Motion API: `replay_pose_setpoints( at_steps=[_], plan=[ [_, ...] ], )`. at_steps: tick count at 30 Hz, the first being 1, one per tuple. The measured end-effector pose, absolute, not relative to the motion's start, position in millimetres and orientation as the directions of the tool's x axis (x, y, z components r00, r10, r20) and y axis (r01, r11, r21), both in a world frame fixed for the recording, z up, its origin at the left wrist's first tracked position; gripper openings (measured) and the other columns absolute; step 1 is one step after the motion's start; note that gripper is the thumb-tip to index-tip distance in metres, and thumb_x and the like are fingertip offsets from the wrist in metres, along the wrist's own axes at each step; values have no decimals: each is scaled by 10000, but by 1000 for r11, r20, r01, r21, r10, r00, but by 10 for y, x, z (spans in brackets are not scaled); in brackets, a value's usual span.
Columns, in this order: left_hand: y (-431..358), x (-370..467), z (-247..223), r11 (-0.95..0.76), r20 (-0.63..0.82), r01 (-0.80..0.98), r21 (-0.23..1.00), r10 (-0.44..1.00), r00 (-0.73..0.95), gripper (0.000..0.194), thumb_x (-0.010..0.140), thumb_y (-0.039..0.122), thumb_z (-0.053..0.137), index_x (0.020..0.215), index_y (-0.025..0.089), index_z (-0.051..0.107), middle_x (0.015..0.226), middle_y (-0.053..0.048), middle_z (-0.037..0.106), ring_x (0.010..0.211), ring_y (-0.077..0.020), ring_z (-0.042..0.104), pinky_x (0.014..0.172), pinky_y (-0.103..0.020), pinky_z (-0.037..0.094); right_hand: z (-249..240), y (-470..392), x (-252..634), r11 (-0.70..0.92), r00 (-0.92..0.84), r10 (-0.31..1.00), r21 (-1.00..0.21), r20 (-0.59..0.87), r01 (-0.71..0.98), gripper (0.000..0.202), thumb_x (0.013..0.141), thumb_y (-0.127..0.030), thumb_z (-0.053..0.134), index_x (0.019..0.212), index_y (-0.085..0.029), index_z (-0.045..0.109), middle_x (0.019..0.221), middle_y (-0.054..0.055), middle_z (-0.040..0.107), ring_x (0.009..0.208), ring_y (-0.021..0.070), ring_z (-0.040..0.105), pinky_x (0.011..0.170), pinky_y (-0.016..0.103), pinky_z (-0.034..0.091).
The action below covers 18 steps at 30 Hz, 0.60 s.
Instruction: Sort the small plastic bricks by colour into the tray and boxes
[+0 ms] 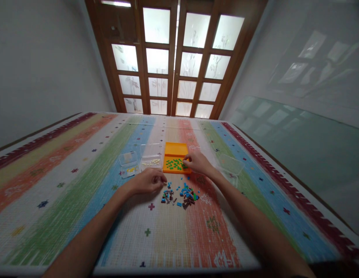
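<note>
An orange case [176, 149] lies open on the striped cloth, with several small green bricks [174, 163] in its near half. Over the right edge of that half is my right hand [198, 163], its fingertips pinched together; what they hold, if anything, is too small to name. My left hand [150, 180] rests just left of the loose bricks, fingers curled and closed, and their contents cannot be made out. Nearer me lie two loose groups: blue and brown bricks [188, 196] on the right, and grey, brown and blue bricks [168, 196] on the left.
A clear box with cream pieces [152, 162] stands left of the orange case. Farther left is another clear box with yellow pieces [130, 170]. An open clear box [231, 164] lies beyond my right wrist. The striped tablecloth [147, 247] covers the table.
</note>
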<state>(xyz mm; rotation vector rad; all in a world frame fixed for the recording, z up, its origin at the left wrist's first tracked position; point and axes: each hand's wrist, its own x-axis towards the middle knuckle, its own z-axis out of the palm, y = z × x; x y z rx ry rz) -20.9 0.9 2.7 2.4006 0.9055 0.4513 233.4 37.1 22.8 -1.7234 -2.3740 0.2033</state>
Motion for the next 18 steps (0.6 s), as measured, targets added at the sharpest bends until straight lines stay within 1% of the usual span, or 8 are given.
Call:
replay_pose_setpoints(
  at_steps=[3,7,10,15,18],
  plan=[
    [-50,-185,71,-621,37,501,603,649,760,237,771,104,594,906,177,774,796,-35,716,660,-120,591,628,-224,442,247,200,2384,395,-385,918,-280,90,875,246,854,-188,582,939,-149,810,857,87,778,711,146,638,662,231,400],
    [-89,-180,90,-626,14,490,607,625,781,208,739,108,622,852,185,779,758,-18,692,629,-107,578,596,-205,431,233,-35,2433,461,-472,880,-336,53,821,232,847,-212,599,939,-161,805,725,47,735,599,117,571,584,220,346],
    [-96,-186,68,-637,11,452,625,587,810,207,718,95,624,824,179,781,762,-23,699,615,-105,588,597,-204,446,214,-153,2473,509,-546,837,-359,-2,782,222,832,-214,613,944,-175,800,698,32,721,585,116,571,588,222,355],
    [-113,-178,44,-670,22,427,607,552,834,235,731,93,592,827,188,785,759,-27,718,637,-120,628,641,-219,482,185,-235,2547,510,-599,794,-424,-101,748,274,769,-93,565,921,-173,778,731,22,735,649,127,623,622,213,393],
    [-128,-172,48,-665,22,408,625,538,843,220,758,106,598,834,196,784,760,-23,719,667,-122,643,673,-214,492,168,-258,2569,497,-601,790,-449,-119,742,282,743,-62,556,902,-165,765,720,12,725,624,116,606,604,204,385]
  ],
)
